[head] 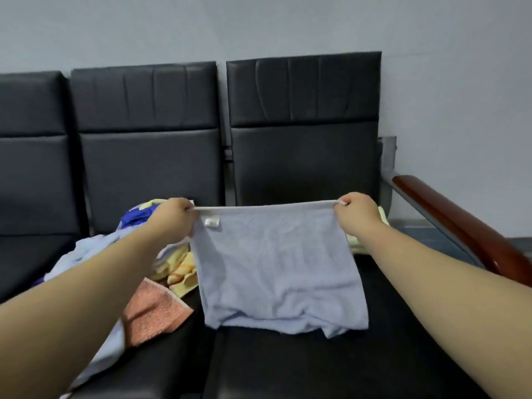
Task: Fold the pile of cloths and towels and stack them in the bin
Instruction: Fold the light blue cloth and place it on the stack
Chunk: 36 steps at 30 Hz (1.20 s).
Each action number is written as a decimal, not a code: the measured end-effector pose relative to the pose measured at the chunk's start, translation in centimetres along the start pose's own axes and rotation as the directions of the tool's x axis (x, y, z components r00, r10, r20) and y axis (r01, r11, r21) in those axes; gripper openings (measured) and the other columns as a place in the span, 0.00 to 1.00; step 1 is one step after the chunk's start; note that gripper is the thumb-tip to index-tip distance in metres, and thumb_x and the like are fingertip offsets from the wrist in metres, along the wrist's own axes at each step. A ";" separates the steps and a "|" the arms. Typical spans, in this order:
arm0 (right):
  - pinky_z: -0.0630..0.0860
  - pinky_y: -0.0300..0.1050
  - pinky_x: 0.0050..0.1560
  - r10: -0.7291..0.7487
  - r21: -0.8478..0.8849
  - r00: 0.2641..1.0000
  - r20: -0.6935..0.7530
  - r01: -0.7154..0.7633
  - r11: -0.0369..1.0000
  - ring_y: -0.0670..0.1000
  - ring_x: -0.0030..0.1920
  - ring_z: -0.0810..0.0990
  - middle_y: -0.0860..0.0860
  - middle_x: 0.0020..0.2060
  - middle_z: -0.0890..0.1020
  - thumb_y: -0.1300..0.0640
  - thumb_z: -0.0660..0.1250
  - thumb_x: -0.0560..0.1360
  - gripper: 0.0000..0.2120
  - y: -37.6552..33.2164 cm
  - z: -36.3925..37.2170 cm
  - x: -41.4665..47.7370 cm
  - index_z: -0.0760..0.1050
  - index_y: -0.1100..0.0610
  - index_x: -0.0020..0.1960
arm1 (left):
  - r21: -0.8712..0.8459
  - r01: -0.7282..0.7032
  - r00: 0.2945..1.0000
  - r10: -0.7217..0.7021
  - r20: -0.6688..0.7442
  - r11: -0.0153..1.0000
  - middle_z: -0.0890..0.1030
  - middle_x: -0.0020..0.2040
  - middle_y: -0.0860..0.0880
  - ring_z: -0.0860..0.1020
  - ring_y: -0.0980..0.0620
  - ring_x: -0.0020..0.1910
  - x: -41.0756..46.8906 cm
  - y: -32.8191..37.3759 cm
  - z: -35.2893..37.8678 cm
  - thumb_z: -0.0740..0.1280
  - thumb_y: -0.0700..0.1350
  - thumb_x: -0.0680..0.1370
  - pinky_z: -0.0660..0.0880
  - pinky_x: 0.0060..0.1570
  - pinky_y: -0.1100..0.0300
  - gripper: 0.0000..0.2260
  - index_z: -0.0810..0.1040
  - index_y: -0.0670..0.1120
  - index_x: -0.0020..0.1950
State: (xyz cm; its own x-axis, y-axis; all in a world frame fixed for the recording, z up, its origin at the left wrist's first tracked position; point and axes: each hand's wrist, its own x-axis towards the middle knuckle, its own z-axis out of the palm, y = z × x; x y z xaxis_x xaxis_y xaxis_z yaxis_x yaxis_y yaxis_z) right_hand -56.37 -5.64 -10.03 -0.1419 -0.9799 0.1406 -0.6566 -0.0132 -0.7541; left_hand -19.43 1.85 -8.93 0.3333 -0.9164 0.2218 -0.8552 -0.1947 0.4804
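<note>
- Forearms reaching in from both lower corners, out over black seat (288, 367).
- Left hand (172, 216) pinching one top corner of blue towel (276, 263), right hand (357, 211) pinching the other; hem pulled taut between.
- Towel hanging flat, lower edge bunched on seat, white tag near left corner.
- Pile (169, 269) just left of towel: yellow, pink and blue pieces, all loose and unfolded.
- Pale cloth (382, 218) showing behind right hand; folded or not, cannot tell.
- No bin in view.
- Judged early: first fold of this towel not yet made; pile and stacking all left.
</note>
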 end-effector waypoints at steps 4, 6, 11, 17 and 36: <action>0.72 0.50 0.37 -0.046 0.176 0.989 -0.141 0.071 0.982 0.55 0.37 0.73 0.57 0.38 0.79 0.61 0.60 0.75 0.13 -5.7 -3.7 1.6 0.80 0.66 0.50 | -0.240 -0.058 0.968 -0.004 -0.251 0.969 0.83 0.33 0.54 0.83 0.44 0.38 2.1 3.4 -5.1 0.63 0.41 0.79 0.81 0.45 0.51 0.08 0.80 0.47 0.43; 0.80 0.56 0.45 -0.076 0.233 0.979 -0.188 0.120 0.965 0.62 0.44 0.80 0.59 0.45 0.83 0.62 0.61 0.78 0.11 -7.6 -5.6 1.1 0.81 0.64 0.53 | -0.232 -0.115 0.936 0.027 -0.350 0.966 0.83 0.38 0.51 0.81 0.44 0.43 2.4 4.4 -7.0 0.63 0.42 0.79 0.79 0.47 0.51 0.07 0.80 0.48 0.46; 0.81 0.57 0.54 -0.115 0.268 0.978 -0.172 0.159 0.950 0.59 0.52 0.81 0.53 0.49 0.82 0.56 0.64 0.83 0.05 -5.8 -6.6 -0.3 0.79 0.51 0.54 | -0.207 -0.164 0.940 0.089 -0.330 0.964 0.83 0.41 0.52 0.79 0.48 0.41 0.1 4.1 -7.6 0.65 0.45 0.80 0.72 0.42 0.54 0.05 0.80 0.50 0.48; 0.71 0.46 0.40 -0.078 0.166 0.997 0.008 0.075 0.983 0.51 0.46 0.79 0.49 0.46 0.82 0.53 0.66 0.81 0.04 2.7 -3.3 -3.2 0.80 0.50 0.52 | -0.092 -0.093 0.993 0.086 -0.078 0.991 0.82 0.40 0.51 0.81 0.47 0.41 -3.9 0.4 -1.4 0.67 0.47 0.81 0.73 0.40 0.55 0.06 0.81 0.49 0.46; 0.69 0.54 0.46 0.079 0.087 0.891 0.448 -0.132 0.987 0.58 0.43 0.73 0.59 0.41 0.78 0.59 0.66 0.77 0.07 10.2 -1.6 -7.1 0.78 0.62 0.43 | -0.592 0.503 0.859 -0.288 0.424 0.630 0.79 0.48 0.39 0.77 0.41 0.46 -9.6 -3.6 5.3 0.65 0.41 0.80 0.75 0.40 0.51 0.04 0.79 0.44 0.52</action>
State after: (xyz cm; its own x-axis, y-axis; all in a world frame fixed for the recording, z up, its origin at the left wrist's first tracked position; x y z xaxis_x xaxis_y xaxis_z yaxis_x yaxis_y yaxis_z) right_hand -63.24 1.51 -17.66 0.1535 -0.9629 -0.2218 -0.5650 0.0986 -0.8192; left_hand -21.63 9.49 -17.35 0.3642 -0.8791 -0.3074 -0.1358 -0.3767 0.9163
